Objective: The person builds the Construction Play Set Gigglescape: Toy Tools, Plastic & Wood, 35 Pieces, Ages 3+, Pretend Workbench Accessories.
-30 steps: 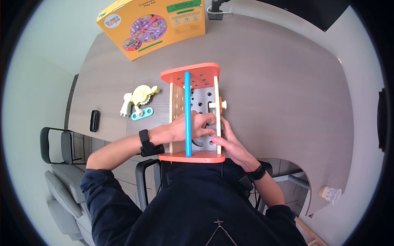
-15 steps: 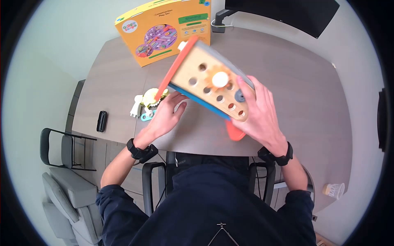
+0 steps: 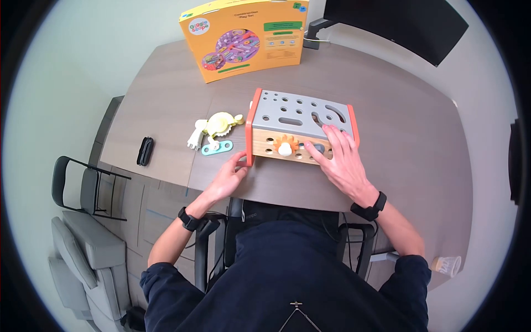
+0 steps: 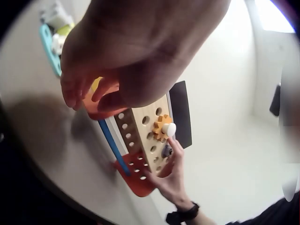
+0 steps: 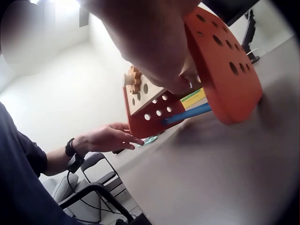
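Observation:
A toy toolbox (image 3: pixel 298 117) stands on the table with its grey perforated panel facing up and red end panels (image 5: pixel 229 70) on both sides. On its wooden front sit an orange gear (image 3: pixel 291 141) with a white peg head (image 3: pixel 285 150) and a grey round piece (image 3: pixel 317 149). A blue rod (image 4: pixel 112 143) runs low between the ends. My right hand (image 3: pixel 347 170) grips the right part, fingers over the grey panel and thumb against the wooden front. Loosely bent, the fingers of my left hand (image 3: pixel 225 180) are at the lower corner of the left red end.
Left of the toolbox lie a pale yellow toy assembly (image 3: pixel 221 124) and a teal holed strip (image 3: pixel 224 146). A black case (image 3: pixel 145 151) is farther left. A yellow play set box (image 3: pixel 243 39) stands behind, beside a monitor (image 3: pixel 398 27). A cup (image 3: pixel 447 265) is at far right.
The toolbox was turned from its open side up, through a tilted lift, to grey panel up on the table. My left hand came out from inside it to its left end.

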### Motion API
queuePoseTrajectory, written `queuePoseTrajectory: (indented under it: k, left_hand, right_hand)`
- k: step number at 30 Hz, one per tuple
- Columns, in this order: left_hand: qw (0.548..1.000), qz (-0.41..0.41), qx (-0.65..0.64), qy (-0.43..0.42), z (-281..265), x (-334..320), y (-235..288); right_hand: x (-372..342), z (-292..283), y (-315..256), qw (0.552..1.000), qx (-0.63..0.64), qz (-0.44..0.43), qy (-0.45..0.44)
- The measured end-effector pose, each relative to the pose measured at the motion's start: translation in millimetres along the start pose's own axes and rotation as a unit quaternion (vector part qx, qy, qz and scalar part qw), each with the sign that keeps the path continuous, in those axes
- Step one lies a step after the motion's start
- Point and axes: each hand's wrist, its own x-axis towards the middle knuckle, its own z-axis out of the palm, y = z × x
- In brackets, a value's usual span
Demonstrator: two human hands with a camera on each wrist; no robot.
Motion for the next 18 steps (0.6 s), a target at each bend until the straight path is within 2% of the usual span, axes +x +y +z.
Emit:
queuePoseTrajectory:
  k: [1, 3, 7, 8, 11, 14, 17, 18]
  left_hand:
    - [0.998, 0.018, 0.052, 0.009, -7.0, -2.2, -1.5]
    - [0.982, 0.049, 0.156, 0.099, -23.7, -4.3, -1.4]
    - [0.915, 0.078, 0.337, 0.207, -49.1, 1.2, -5.6]
    - [0.899, 0.111, 0.362, 0.218, -54.3, 6.3, -14.2]
    - [0.874, 0.117, 0.433, 0.186, -61.3, 15.4, -26.8]
    - [0.863, 0.077, 0.473, 0.159, -63.7, 24.7, -27.7]
    - [0.847, 0.114, 0.491, 0.168, -66.7, 26.4, -25.2]
    - [0.845, 0.117, 0.491, 0.178, -66.8, 25.8, -23.1]
  right_hand:
    - [-2.4, 2.9, -2.5, 1.000, 0.005, 0.004, 0.004]
    - [-6.3, 7.8, -5.3, 1.000, -0.009, -0.002, 0.016]
    - [-10.3, 16.2, -13.6, 0.999, -0.028, -0.012, 0.011]
    - [-11.2, 19.0, -15.6, 0.999, -0.033, -0.016, 0.014]
    - [-14.2, 27.0, -20.7, 0.998, -0.048, -0.025, 0.016]
    - [-17.7, 31.0, -26.3, 0.998, -0.060, -0.027, 0.008]
    - [-16.1, 32.0, -30.8, 0.997, -0.072, -0.022, 0.010]
    - [-15.3, 28.9, -33.0, 0.999, -0.034, -0.015, 0.007]
